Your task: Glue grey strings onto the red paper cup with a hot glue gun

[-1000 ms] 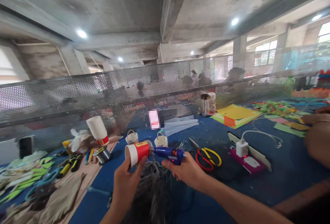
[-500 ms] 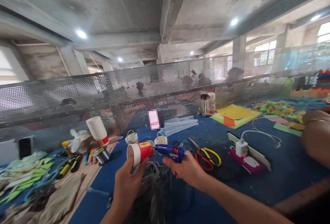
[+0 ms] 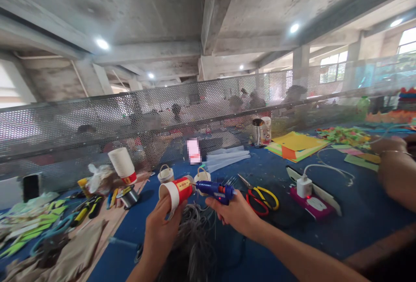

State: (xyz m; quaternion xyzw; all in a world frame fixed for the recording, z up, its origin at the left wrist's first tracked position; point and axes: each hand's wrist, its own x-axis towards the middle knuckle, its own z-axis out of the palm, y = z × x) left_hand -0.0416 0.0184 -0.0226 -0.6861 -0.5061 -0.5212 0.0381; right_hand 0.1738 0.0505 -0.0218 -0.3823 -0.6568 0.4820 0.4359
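My left hand [image 3: 159,232] is closed around a red and white paper cup [image 3: 175,192], held on its side with the white mouth facing me. My right hand [image 3: 234,213] grips a blue hot glue gun [image 3: 214,189] whose nozzle touches the cup's base end; a red light glows on the gun. Below both hands lies a tangle of grey wires [image 3: 191,241] on the blue table [image 3: 354,217].
Red and yellow scissors [image 3: 261,195] lie right of the gun. A white charger on a pink device [image 3: 308,191], a cup stack [image 3: 122,165], two small cup baskets [image 3: 165,173], coloured paper [image 3: 297,143] and a mesh divider [image 3: 201,117] surround the spot. Another person's arm [image 3: 394,173] rests at right.
The cup and glue gun have shifted slightly, the cup tilting a little more upright in my left hand. The other person's arm at right has moved a bit.
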